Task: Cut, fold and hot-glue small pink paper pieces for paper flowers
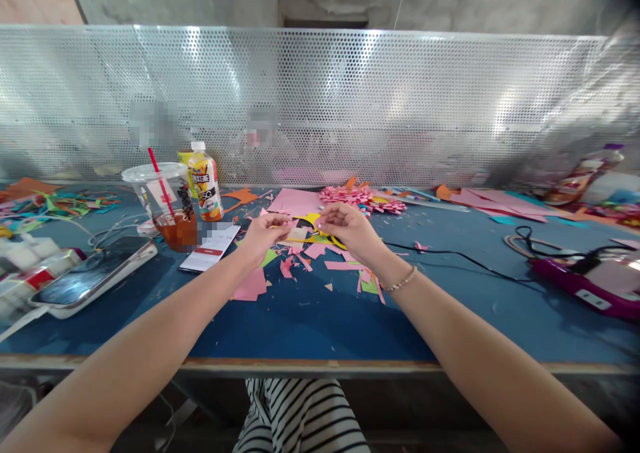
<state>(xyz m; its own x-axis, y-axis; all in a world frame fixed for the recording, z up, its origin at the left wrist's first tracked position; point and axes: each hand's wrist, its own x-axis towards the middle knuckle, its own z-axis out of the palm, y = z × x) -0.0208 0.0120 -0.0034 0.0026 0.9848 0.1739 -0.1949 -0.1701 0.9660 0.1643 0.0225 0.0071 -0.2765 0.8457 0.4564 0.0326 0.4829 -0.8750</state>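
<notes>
My left hand (267, 234) is raised over the middle of the blue table, thumb and fingers pinched together. Facing it, a short gap away, my right hand (350, 231) is pinched too, with a bracelet on its wrist. Whatever lies between the fingertips is too small to make out. Behind and below the gap show a yellow piece of paper (311, 218) and a yellow loop, perhaps a scissors handle (338, 242), partly hidden by the right hand. Pink paper scraps (250, 286) and a green scrap (370, 283) lie beneath.
A lidded plastic cup (175, 229) with a red straw, a drink bottle (205, 186) and two phones, one a white-edged phone (95, 276), stand or lie left. Fringed pink paper (350, 196) lies behind. A purple power strip (590, 286) sits right; a perforated metal panel (320, 106) borders the back.
</notes>
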